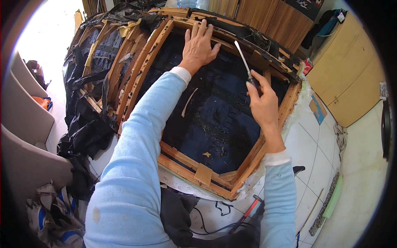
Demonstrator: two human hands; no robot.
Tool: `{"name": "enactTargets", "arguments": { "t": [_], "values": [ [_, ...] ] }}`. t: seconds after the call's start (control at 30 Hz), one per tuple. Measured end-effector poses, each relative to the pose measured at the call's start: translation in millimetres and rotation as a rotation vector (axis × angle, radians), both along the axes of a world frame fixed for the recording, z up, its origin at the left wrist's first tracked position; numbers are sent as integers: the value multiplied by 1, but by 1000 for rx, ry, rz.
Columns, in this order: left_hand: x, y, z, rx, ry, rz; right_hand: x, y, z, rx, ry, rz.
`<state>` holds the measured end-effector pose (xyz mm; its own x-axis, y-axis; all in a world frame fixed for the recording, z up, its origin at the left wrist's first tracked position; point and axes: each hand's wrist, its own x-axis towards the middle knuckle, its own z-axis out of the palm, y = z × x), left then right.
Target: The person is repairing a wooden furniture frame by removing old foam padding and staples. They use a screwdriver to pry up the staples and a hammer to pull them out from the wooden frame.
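While braced over the stripped frame: stripping work in hand, judged from the bared wood.
Below right hand: red-handled tool (247,213) and black cable (211,227) on white floor tiles (318,157).
Right hand (263,103): closed around a screwdriver (244,62), shaft angled up toward the far rail.
Left hand (199,45): fingers spread, pressed flat on the wooden sofa frame (140,70), steadying.
Next move: probably tip under a fastener, levered with care.
Hard to make out: screwdriver handle hidden in the palm; fasteners too small to tell.

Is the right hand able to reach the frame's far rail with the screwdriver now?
Probably yes. The right hand holds the screwdriver, its tip already near the far rail; nothing lies between them.
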<state>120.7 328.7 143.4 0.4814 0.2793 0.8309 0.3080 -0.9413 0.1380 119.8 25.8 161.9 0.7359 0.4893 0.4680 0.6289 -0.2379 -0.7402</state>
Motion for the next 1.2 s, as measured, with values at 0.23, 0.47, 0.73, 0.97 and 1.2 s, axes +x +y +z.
{"name": "enactTargets", "arguments": {
  "t": [0.23, 0.47, 0.73, 0.97, 1.2],
  "values": [
    [4, 5, 7, -280, -175, -172, 21, 56, 20, -140, -44, -54],
    [17, 39, 19, -620, -519, -396, 22, 102, 15, -128, -57, 63],
    [14, 24, 12, -546, -556, -415, 34, 127, 6, -107, -134, 27],
    [6, 25, 14, -566, -503, -411, 32, 126, -4, -53, 16, 68],
    [8, 28, 13, -583, -493, -431, 35, 127, -13, -3, 7, 83]
  ]
}}
